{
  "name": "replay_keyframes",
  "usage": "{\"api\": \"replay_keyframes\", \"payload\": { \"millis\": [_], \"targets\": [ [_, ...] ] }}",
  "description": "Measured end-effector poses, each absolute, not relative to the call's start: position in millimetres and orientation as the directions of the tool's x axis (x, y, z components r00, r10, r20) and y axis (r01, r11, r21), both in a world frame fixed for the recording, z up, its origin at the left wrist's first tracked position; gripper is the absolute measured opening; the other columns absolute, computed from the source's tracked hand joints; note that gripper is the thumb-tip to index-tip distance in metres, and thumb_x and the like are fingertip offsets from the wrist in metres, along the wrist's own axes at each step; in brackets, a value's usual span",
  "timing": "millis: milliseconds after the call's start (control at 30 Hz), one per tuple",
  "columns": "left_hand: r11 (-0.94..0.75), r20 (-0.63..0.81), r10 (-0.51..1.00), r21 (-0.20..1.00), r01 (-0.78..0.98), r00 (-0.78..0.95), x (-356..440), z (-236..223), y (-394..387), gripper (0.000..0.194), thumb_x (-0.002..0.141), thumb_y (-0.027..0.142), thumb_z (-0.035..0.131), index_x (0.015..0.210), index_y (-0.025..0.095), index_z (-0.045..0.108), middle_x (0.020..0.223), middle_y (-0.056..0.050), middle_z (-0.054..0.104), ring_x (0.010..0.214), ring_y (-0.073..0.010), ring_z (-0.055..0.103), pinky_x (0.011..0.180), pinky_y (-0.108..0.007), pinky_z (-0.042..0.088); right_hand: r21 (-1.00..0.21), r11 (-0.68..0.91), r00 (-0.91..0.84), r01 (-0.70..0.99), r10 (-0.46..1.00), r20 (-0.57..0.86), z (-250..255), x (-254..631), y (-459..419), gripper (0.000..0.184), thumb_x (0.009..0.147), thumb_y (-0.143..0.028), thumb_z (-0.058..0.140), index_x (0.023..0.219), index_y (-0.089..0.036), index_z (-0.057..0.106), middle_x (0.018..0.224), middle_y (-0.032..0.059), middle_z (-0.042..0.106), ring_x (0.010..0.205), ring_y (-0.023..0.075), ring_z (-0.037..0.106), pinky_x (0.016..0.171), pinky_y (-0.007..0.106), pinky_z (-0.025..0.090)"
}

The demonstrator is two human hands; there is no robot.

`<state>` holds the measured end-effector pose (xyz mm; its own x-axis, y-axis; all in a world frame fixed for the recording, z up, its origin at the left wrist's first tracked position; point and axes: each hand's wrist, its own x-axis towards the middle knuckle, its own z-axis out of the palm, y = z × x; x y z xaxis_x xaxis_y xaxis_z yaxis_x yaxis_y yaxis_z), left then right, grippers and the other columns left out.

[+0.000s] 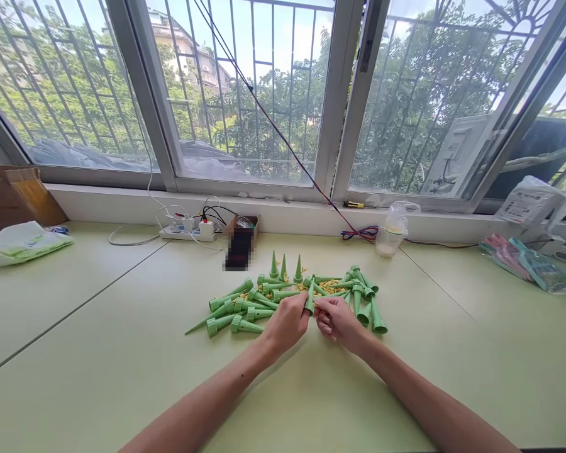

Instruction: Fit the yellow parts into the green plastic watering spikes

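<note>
My left hand is closed around a green plastic watering spike, its pointed end up and its wide end low. At the side of that spike, my right hand pinches what looks like a small yellow plastic piece, mostly hidden by the fingertips. Green spikes with ribbed caps lie in a loose pile to the left of my hands. More green spikes lean together on the right. Small yellow pieces are scattered behind my hands. Several green spikes stand point up at the back, one being a green cone.
A small open box with a blurred dark front stands behind the pile, beside a white power strip. Farther right are a bagged plastic cup and packaged items. A white-green packet lies left. Windows line the back.
</note>
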<state>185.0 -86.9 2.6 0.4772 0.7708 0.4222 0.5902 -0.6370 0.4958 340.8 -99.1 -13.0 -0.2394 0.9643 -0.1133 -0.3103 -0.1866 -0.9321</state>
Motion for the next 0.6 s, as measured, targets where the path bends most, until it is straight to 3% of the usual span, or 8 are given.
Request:
{"api": "replay_keyframes", "payload": {
  "millis": [333,600],
  "targets": [
    [-0.631,0.439,0.775,0.490,0.602,0.455,185.7,-0.7,-86.0,0.017,0.078,0.005,0.041,0.075,0.020,0.047,0.067,-0.003,0.059,0.063,-0.0181,0.055,0.060,-0.026,0.037,-0.989,0.116,-0.189,-0.095,0.973,0.132,-13.7,339.7,-103.2,0.040,0.087,-0.048,0.059,0.060,-0.020,0.049,0.043,-0.0070,0.039,0.033,0.0081,0.036,0.032,0.021,0.030],
    [-0.606,0.415,0.795,0.507,0.612,0.443,185.5,4.9,-88.7,0.016,0.077,0.006,0.041,0.072,0.021,0.043,0.062,-0.001,0.053,0.059,-0.0169,0.050,0.058,-0.026,0.034,-0.946,0.295,-0.185,0.130,0.945,0.269,-12.0,342.5,-106.1,0.035,0.095,-0.040,0.048,0.066,-0.022,0.041,0.043,-0.0077,0.040,0.036,0.0094,0.038,0.040,0.023,0.030]
  ]
}}
